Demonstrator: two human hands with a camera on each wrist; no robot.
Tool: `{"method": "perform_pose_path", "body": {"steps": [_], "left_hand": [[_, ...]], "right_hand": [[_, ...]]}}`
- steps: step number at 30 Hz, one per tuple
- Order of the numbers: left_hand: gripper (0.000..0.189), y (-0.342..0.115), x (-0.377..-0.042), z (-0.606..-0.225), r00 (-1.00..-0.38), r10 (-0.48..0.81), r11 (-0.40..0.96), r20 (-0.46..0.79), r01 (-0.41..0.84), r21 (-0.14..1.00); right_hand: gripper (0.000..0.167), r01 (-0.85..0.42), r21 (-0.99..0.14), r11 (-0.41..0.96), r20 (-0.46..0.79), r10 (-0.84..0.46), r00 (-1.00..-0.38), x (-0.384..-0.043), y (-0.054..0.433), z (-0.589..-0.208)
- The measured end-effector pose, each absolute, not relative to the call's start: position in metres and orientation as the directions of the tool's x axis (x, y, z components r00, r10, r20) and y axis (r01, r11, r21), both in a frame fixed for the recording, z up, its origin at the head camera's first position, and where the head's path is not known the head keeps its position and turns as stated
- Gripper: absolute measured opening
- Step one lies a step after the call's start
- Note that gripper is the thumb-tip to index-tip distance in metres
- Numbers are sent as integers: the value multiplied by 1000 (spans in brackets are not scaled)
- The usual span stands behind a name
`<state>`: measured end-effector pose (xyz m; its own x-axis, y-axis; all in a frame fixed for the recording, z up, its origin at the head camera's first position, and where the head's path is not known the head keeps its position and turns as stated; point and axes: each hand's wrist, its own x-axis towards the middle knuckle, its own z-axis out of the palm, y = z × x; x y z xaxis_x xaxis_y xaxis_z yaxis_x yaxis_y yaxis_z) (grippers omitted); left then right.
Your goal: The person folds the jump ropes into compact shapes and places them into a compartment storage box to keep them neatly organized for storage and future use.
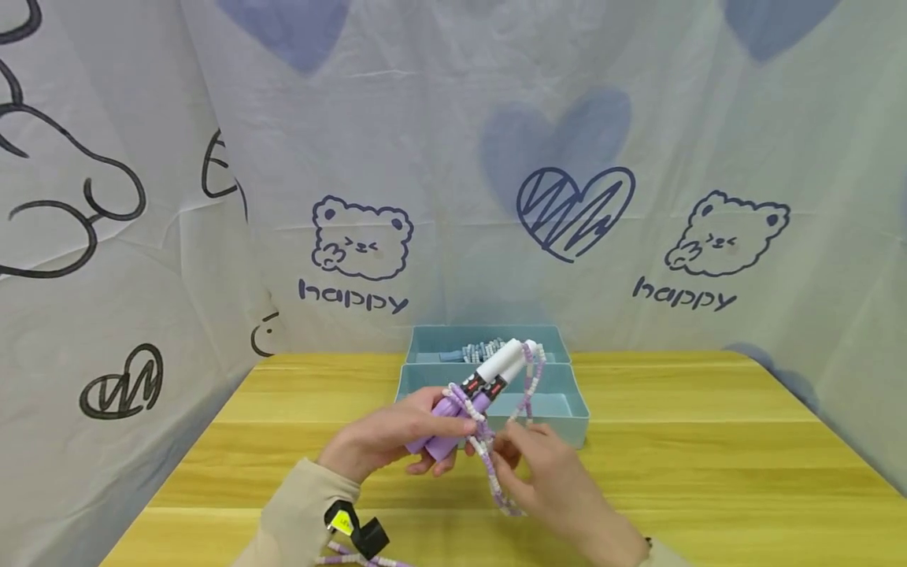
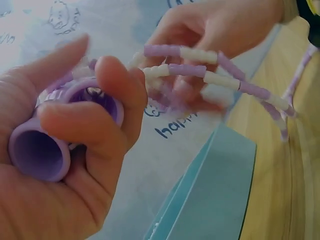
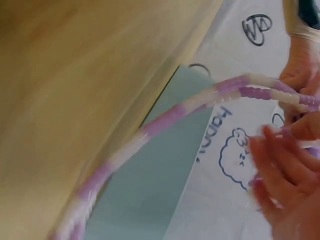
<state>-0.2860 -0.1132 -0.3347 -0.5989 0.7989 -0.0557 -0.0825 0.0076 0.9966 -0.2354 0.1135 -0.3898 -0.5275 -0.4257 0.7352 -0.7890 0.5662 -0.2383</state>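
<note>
A beaded jump rope has two purple handles point(image 1: 483, 394) with white ends, side by side in the grip of my left hand point(image 1: 386, 431). In the left wrist view, the hollow purple ends of the handles point(image 2: 39, 150) face the camera between palm and curled fingers. Purple and white beaded cord point(image 1: 490, 468) wraps around the handles and hangs below them in a doubled strand. My right hand point(image 1: 549, 476) is close beside the handles, its fingertips pinching the cord, slightly blurred in the right wrist view. Another stretch of cord point(image 1: 531, 382) arches from the white ends down toward this hand.
Behind the hands stands a light blue box point(image 1: 560, 431) with two sections. Its rear section contains a blue and white beaded rope point(image 1: 485, 351). More purple and white cord point(image 1: 347, 557) lies at the front table edge. A printed cloth point(image 1: 453, 157) hangs behind the wooden table point(image 1: 680, 441).
</note>
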Motion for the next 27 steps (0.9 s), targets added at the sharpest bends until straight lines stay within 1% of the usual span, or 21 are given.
{"method": "perform_pose_path", "body": {"steps": [2, 3, 5, 6, 8, 10, 11, 14, 18, 21, 22, 26, 27], "left_hand": [[40, -111, -286, -337, -635, 769, 55, -69, -42, 998], [41, -110, -286, -337, -663, 745, 83, -72, -16, 996], [44, -107, -286, -339, -734, 675, 150, -71, 43, 988], [44, -106, -286, -340, -764, 642, 179, -65, 68, 981], [39, -104, -285, -341, -801, 595, 224, -60, 94, 970], [34, -102, -284, -341, -808, 587, 246, -55, 113, 963], [33, -101, -283, -341, -800, 597, 248, -55, 120, 961], [30, -97, -281, -342, -764, 642, 232, -63, 116, 966], [27, -94, -279, -343, -735, 674, 214, -74, 99, 972], [29, -95, -279, -344, -733, 676, 215, -80, 92, 972], [30, -96, -280, -344, -735, 674, 216, -79, 94, 972], [31, -101, -285, -347, -766, 643, 217, -31, 144, 965], [32, -103, -287, -348, -778, 628, 214, -13, 157, 964]], "right_hand": [[12, -762, -360, 538, 651, -440, -619, -232, 113, -389], [15, -737, -432, 520, 600, -443, -665, -229, 113, -387], [22, -662, -619, 423, 471, -473, -744, -226, 113, -385], [24, -604, -708, 365, 404, -492, -771, -225, 113, -383], [24, -469, -847, 249, 283, -535, -796, -224, 112, -381], [22, -354, -921, 164, 206, -566, -798, -223, 112, -380], [22, -333, -932, 144, 197, -570, -798, -224, 111, -380], [17, -339, -931, 133, 218, -541, -812, -225, 110, -382], [9, -387, -898, 209, 250, -482, -840, -226, 109, -385], [7, -389, -881, 271, 229, -477, -849, -226, 110, -383], [10, -386, -875, 292, 216, -479, -851, -225, 110, -381], [42, -344, -845, 409, 136, -458, -878, -222, 113, -369], [46, -334, -836, 435, 118, -452, -884, -221, 114, -365]]}}
